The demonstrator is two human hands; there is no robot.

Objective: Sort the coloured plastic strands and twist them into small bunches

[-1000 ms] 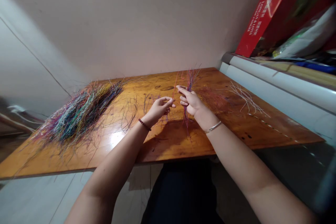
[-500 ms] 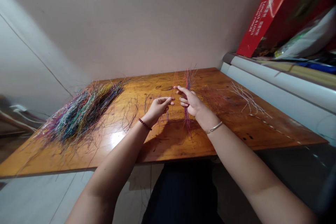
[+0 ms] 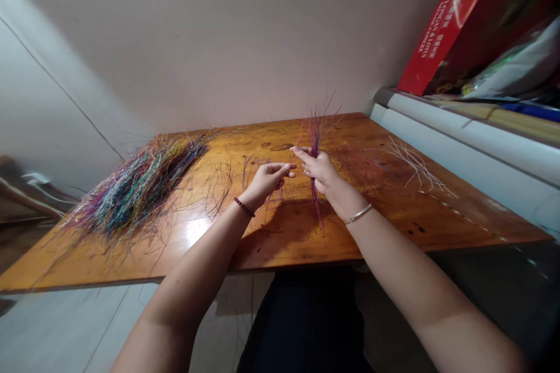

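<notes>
Above the middle of the wooden table [image 3: 262,245], my right hand [image 3: 321,170] is closed around an upright bundle of thin purple and pink wires [image 3: 315,134]. Loose ends fan out above and below the fist. Its thumb and index finger reach left towards my left hand [image 3: 273,179], which pinches thin orange-red wires [image 3: 299,135] with its thumb and index finger. The fingertips of the two hands are close together. How many strands the left hand pinches is too fine to make out.
A big heap of multicoloured wires [image 3: 144,186] covers the table's left side. Thin dark strands [image 3: 221,183] lie scattered beside it. White wires [image 3: 420,166] and faint reddish strands [image 3: 365,163] lie on the right. A red box [image 3: 450,23] stands on the ledge at the right.
The right hand's index finger and thumb have drawn together from a more spread pose. The bundle's upper ends have shifted slightly. Both hands stay nearly in place; the view has moved a little.
</notes>
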